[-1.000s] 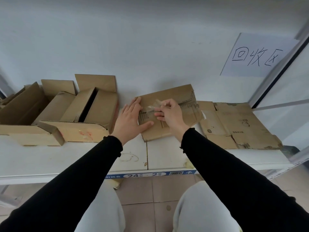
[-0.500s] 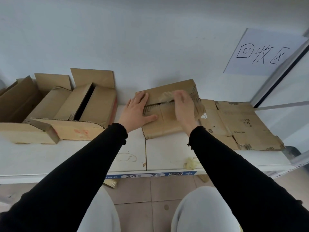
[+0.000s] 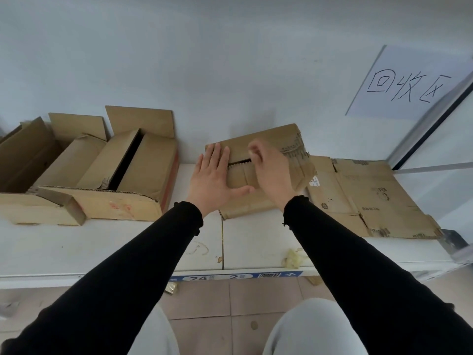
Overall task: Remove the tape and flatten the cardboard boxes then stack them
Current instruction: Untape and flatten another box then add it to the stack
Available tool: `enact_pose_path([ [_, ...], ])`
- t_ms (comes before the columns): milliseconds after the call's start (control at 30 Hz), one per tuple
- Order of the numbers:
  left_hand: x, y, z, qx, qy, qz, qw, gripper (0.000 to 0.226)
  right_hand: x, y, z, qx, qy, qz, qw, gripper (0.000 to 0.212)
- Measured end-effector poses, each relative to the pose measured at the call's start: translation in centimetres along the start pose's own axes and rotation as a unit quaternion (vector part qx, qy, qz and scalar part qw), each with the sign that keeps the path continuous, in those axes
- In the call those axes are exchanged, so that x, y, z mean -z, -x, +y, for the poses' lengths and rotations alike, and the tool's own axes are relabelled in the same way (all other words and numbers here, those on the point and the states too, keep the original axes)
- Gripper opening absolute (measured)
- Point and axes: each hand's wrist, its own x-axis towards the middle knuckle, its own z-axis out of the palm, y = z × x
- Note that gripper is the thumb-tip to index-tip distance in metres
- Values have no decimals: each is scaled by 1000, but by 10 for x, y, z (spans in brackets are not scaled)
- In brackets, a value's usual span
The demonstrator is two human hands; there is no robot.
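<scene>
- A shelf (image 3: 102,249) runs left to right against the wall (image 3: 204,60).
- Open boxes (image 3: 89,170) stand on its left part, flaps up against the wall.
- A box (image 3: 268,139) sits at the middle, its far side leaning on the wall.
- The left hand (image 3: 213,175) lies flat on that box's left part; the right hand (image 3: 271,170) is over its right part.
- Flat cardboard (image 3: 371,196) lies just right of the box, its left edge under it.
- A sign (image 3: 409,85) hangs on the wall above the flat cardboard.
- A tape wad (image 3: 293,258) lies near the shelf's front edge, before the box.
- A label (image 3: 235,276) runs along that front edge.
</scene>
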Motion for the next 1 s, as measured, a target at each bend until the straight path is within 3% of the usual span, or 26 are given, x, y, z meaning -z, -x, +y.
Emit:
enact_pose_path([
  [67,4,-4,-9,-12,-14,1,1000,123,9,-5,3,-75,-119,42,989,24],
  [100,7,-7,-13,-18,-23,-1,1000,121,14,-8,6,-93,-125,53,986,26],
  [233,15,-21,-17,-42,-34,-34,998,117,30,-16,22,-45,68,17,997,9],
  [300,17,-28,-13,-57,-27,-54,997,116,31,-16,27,-20,184,-5,983,16],
  [367,17,-35,-7,-63,-11,-73,995,112,32,-18,32,-27,222,-12,975,19],
  [433,16,-39,-1,-60,8,-99,993,111,38,-19,39,-44,174,-36,983,18],
  [533,16,-45,3,-17,65,-119,991,110,54,-24,46,-112,-46,-92,988,24],
  [600,15,-49,6,24,116,-91,989,95,63,-27,49,-133,-128,-59,981,38],
  [667,11,-51,12,29,109,-65,992,82,67,-28,54,-112,-62,-25,991,47],
  [767,1,-46,21,21,140,-49,989,83,64,-24,70,-79,87,-60,991,45],
  [867,-3,-42,21,37,203,-30,978,91,62,-21,77,-108,-50,-78,990,35],
  [1000,2,-36,9,64,173,-16,983,99,55,-27,73,-96,-92,-76,988,27],
])
